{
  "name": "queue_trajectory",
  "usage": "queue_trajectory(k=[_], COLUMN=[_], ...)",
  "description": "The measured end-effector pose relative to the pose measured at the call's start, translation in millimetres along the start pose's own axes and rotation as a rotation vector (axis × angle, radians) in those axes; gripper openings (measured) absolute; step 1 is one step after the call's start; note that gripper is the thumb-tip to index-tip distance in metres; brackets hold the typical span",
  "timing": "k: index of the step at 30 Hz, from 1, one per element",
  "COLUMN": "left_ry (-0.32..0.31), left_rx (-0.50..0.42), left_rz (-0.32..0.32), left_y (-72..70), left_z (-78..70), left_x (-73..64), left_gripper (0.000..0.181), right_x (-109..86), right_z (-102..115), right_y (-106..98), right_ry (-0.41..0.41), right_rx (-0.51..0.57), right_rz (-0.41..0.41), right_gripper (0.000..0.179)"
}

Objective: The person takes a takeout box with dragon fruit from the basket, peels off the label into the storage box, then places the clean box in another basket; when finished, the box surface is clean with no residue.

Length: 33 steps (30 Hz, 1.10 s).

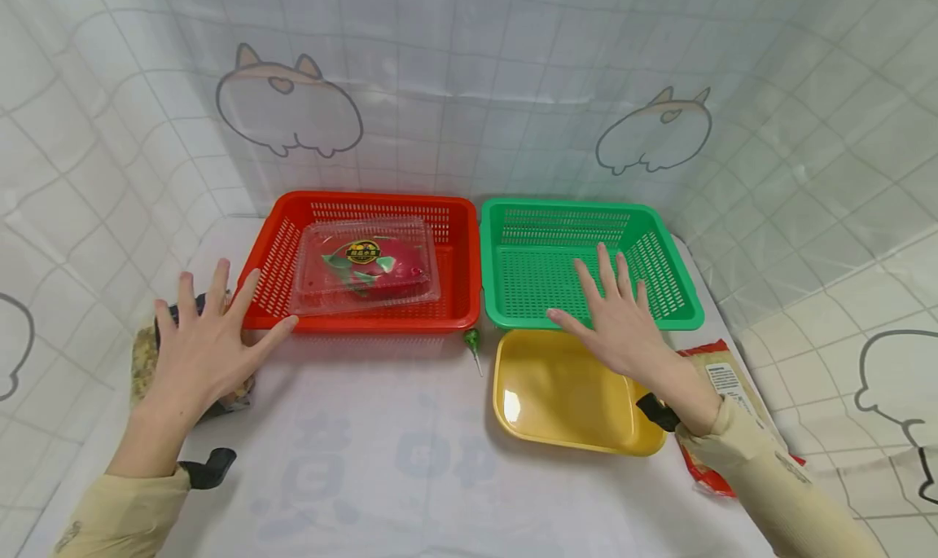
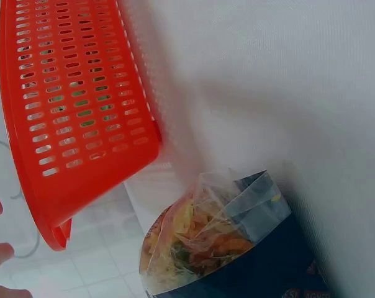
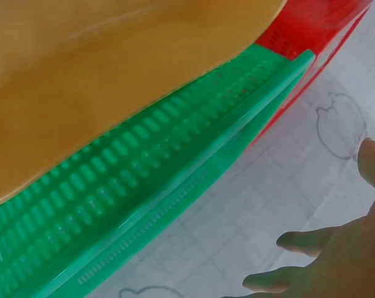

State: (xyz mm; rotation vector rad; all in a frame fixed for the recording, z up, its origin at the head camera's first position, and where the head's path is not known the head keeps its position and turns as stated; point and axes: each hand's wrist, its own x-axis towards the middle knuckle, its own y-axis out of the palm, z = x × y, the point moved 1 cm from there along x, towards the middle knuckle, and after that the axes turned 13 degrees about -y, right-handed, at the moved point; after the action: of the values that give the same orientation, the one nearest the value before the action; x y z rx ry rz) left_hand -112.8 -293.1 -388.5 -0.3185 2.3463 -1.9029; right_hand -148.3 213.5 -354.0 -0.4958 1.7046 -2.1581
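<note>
My left hand (image 1: pixel 201 342), fingers spread, hovers by the near left corner of the red basket (image 1: pixel 381 323). Below it lies a bag of mixed dry food (image 1: pixel 144 362), partly hidden by the hand; the left wrist view shows the bag's clear window (image 2: pixel 206 239) and dark blue part. My right hand (image 1: pixel 623 330), also spread with nothing in it, is over the near rim of the green basket (image 1: pixel 538 277) and the yellow tray (image 1: pixel 564 395). Inside the red basket sits a clear plastic box (image 1: pixel 366 265) with a dragon fruit under its lid.
A green-wrapped lollipop (image 1: pixel 472 340) lies on the white tablecloth (image 1: pixel 366 460) between red basket and yellow tray. Under the right forearm is a red and beige packet (image 1: pixel 721 371). Grid-patterned curtains (image 1: pixel 469 77) stand behind the baskets and at both sides.
</note>
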Motion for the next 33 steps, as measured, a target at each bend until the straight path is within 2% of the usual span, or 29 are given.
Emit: queue_trajectory(k=[8,14,20,25,33], left_ry=[0.011,-0.004,0.015,-0.031,-0.078], left_rx=[-0.085,-0.146,-0.207,-0.241,-0.293], left_rz=[0.061,0.141,0.243,0.332,0.416], left_y=[-5.4,-15.8,-22.8,-26.3,-30.3], left_z=[-6.6,-16.6,-20.8,-20.3,-25.9], left_x=[3.5,16.5,32.6,45.2,63.9], left_gripper=[0.092,0.092,0.090,0.091,0.095], right_x=[13.3,28.5,44.3,59.6,85.3], right_z=[17,32,45,53,68], right_y=[-1,-3,-2,0,3], right_ry=[-0.037,-0.086,-0.106,-0.145,-0.165], right_rx=[0.097,0.189,0.294,0.351,0.485], right_rz=[0.011,-0.023,-0.020,-0.033,-0.019], right_gripper=[0.091,0.087,0.080,0.072,0.060])
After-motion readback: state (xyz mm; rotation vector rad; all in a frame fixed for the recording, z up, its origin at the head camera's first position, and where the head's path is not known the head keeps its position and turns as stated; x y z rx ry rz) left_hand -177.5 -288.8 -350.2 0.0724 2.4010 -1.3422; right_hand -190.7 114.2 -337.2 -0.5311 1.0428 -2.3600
